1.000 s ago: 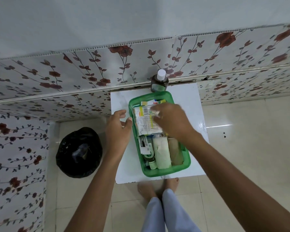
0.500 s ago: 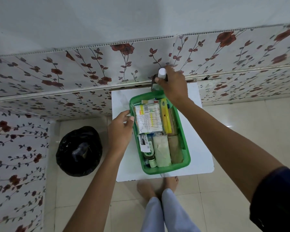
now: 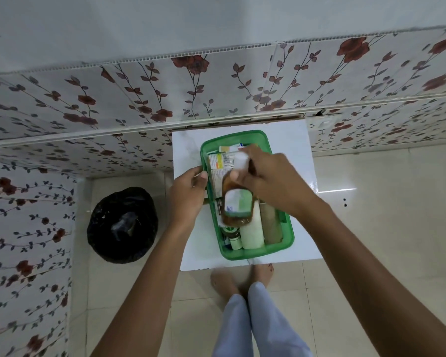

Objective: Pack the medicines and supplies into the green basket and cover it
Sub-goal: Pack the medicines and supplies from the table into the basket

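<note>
1. The brown medicine bottle (image 3: pixel 236 202), white-capped and green-labelled, is held in the right hand (image 3: pixel 273 184); the grip is closed around its neck and shoulder, so the bottle hangs tilted above the middle of the green basket (image 3: pixel 286 243).
2. The basket is steadied on the white table (image 3: pixel 294 155) by the left hand (image 3: pixel 188 194), whose thumb is pressed on the left rim while the fingers are curled against the outer wall.
3. The basket is already crowded: a white roll (image 3: pixel 251 234), a tan roll (image 3: pixel 269 222) and a small green-lidded jar (image 3: pixel 229 231) lie at the near end, cartons (image 3: pixel 220 162) at the far end.
4. The bottle is best laid on its side along the basket's length, over the flat cartons, so that it stays below the rim.
5. The cap should be checked for tightness before release, since a lying bottle may leak.
6. No cover is visible in this view, so that step is judged not yet begun.
</note>
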